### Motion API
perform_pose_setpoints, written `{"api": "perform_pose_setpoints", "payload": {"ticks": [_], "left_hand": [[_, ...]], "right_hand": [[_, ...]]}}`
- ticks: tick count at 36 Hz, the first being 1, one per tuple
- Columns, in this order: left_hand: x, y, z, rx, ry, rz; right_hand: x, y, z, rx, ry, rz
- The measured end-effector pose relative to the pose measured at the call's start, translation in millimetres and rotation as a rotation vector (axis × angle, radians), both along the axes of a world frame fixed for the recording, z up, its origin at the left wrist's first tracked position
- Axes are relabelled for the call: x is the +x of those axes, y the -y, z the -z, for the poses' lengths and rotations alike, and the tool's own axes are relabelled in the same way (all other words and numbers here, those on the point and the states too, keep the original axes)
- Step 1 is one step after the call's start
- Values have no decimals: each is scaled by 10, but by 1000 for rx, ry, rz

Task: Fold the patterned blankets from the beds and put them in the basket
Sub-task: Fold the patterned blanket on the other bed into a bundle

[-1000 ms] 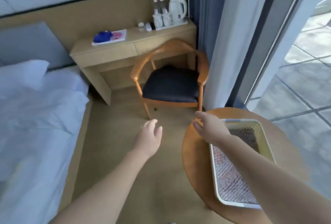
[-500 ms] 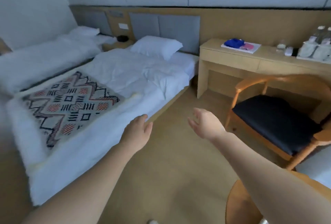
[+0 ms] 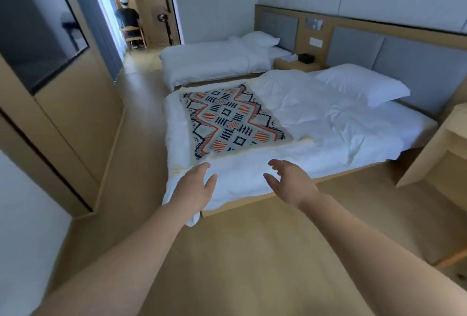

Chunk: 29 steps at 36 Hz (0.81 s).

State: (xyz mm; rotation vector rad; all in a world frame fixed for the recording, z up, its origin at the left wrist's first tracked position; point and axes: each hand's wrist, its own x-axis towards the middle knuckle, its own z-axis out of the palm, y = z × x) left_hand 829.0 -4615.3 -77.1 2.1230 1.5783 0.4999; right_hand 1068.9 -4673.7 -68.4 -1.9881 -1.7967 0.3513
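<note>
A patterned blanket [image 3: 231, 120] with black, orange and pale blue diamonds lies flat on the foot half of the near white bed [image 3: 328, 144]. My left hand [image 3: 195, 188] is stretched out over the bed's near corner, fingers apart, holding nothing. My right hand [image 3: 290, 181] reaches toward the bed's front edge, also open and empty. Both hands are a short way in front of the blanket's near edge and not touching it. The basket is out of view.
A second white bed [image 3: 214, 61] stands beyond, with a nightstand [image 3: 297, 64] between the two. A wooden wall unit [image 3: 63, 113] is at left, a desk edge [image 3: 434, 149] at right. A person [image 3: 127, 19] sits on a chair in the far doorway. Wooden floor lies in front of the bed.
The view has swung left from the basket table and chair to the beds. Both open hands have come closer to the near bed's foot and the blanket.
</note>
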Motion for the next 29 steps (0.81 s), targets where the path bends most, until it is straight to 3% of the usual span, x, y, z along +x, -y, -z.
{"api": "perform_pose_setpoints", "payload": {"ticks": [13,29], "left_hand": [[-2454,-1188,45,17,-19,-162],[-3494,-2480,234,46,-57,-219]], "right_hand": [[-2533,-1587,128,-65,86,-208],[-3622,-3196,326,-124,171,-302]]}}
